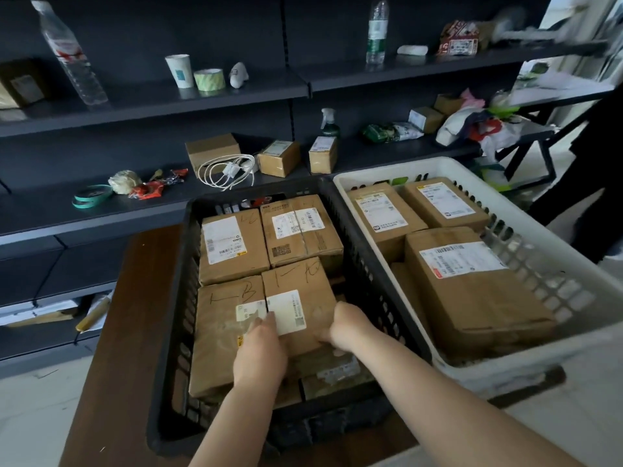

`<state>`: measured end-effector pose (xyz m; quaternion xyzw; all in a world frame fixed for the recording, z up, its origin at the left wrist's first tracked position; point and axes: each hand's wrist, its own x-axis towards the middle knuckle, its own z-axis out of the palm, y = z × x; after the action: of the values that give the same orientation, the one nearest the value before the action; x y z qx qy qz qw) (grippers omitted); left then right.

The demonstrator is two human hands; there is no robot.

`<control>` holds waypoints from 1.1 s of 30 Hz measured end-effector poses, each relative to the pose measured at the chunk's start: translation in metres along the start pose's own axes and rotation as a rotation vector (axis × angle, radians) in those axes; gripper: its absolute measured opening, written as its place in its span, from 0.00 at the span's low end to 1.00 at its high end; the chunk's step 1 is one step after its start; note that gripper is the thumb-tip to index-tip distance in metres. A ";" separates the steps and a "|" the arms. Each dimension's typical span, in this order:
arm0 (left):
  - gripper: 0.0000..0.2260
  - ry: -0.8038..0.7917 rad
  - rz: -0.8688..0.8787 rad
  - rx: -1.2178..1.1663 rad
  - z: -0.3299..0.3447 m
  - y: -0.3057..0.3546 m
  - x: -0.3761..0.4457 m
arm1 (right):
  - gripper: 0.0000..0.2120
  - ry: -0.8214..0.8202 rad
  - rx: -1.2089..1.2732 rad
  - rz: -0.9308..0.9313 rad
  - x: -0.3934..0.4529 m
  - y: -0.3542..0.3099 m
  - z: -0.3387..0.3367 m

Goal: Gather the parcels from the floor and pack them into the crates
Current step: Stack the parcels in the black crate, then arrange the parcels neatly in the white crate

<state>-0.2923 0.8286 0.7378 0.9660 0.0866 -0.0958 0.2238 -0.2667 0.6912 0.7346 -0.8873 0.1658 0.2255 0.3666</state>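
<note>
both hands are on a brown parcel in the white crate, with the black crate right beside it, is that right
Not quite. The head view shows the left hand and the right hand holding the brown parcel in the black crate, not the white one. The white crate sits right beside it, also packed with parcels.

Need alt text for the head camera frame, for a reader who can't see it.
Both hands, left hand and right hand, grip a small cardboard parcel and set it among other parcels in a black crate on a brown table. Beside it on the right, a white crate also holds parcels; dark shelves stand behind.
</note>
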 end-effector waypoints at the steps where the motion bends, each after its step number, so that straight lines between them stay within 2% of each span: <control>1: 0.20 0.008 -0.004 0.006 0.000 0.001 0.001 | 0.14 -0.013 -0.006 -0.014 -0.001 0.001 -0.002; 3: 0.19 0.009 -0.017 0.058 -0.001 0.008 0.000 | 0.26 -0.032 -0.072 -0.092 -0.006 0.003 -0.011; 4: 0.20 0.023 -0.025 0.092 -0.002 0.014 0.000 | 0.29 -0.042 -0.082 -0.166 -0.009 0.005 -0.019; 6: 0.21 0.107 -0.004 0.082 -0.001 0.033 -0.001 | 0.25 -0.066 -0.048 -0.368 -0.020 0.008 -0.040; 8: 0.17 0.218 0.098 -0.094 0.002 0.067 -0.003 | 0.23 -0.030 -0.029 -0.562 -0.030 0.016 -0.069; 10: 0.13 0.301 0.192 -0.297 0.007 0.114 -0.008 | 0.25 0.084 0.003 -0.705 -0.036 0.033 -0.107; 12: 0.12 0.316 0.253 -0.411 0.017 0.166 -0.013 | 0.25 0.244 -0.002 -0.796 -0.035 0.058 -0.152; 14: 0.13 0.235 0.286 -0.436 0.032 0.211 -0.017 | 0.25 0.378 -0.039 -0.777 -0.023 0.088 -0.192; 16: 0.19 0.071 0.159 -0.403 0.050 0.243 -0.016 | 0.27 0.405 -0.073 -0.627 -0.003 0.121 -0.221; 17: 0.24 -0.022 0.057 -0.361 0.061 0.254 -0.016 | 0.29 0.345 -0.071 -0.524 0.006 0.137 -0.231; 19: 0.31 -0.162 -0.115 -0.284 0.077 0.267 -0.016 | 0.29 0.119 -0.017 -0.382 0.023 0.164 -0.239; 22: 0.33 -0.238 -0.241 -0.424 0.096 0.276 -0.022 | 0.36 -0.167 0.095 -0.324 0.034 0.190 -0.237; 25: 0.33 -0.154 -0.225 -0.488 0.102 0.279 -0.037 | 0.36 -0.160 0.270 -0.318 0.031 0.199 -0.242; 29: 0.34 0.090 -0.018 -0.372 0.076 0.289 -0.054 | 0.32 -0.152 0.562 -0.401 0.017 0.189 -0.260; 33: 0.33 0.358 0.140 -0.232 0.025 0.305 -0.017 | 0.27 -0.061 0.774 -0.495 0.028 0.147 -0.280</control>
<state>-0.2484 0.5449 0.8462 0.9390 0.0683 0.1036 0.3206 -0.2326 0.3851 0.8115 -0.6911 0.0100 0.0788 0.7184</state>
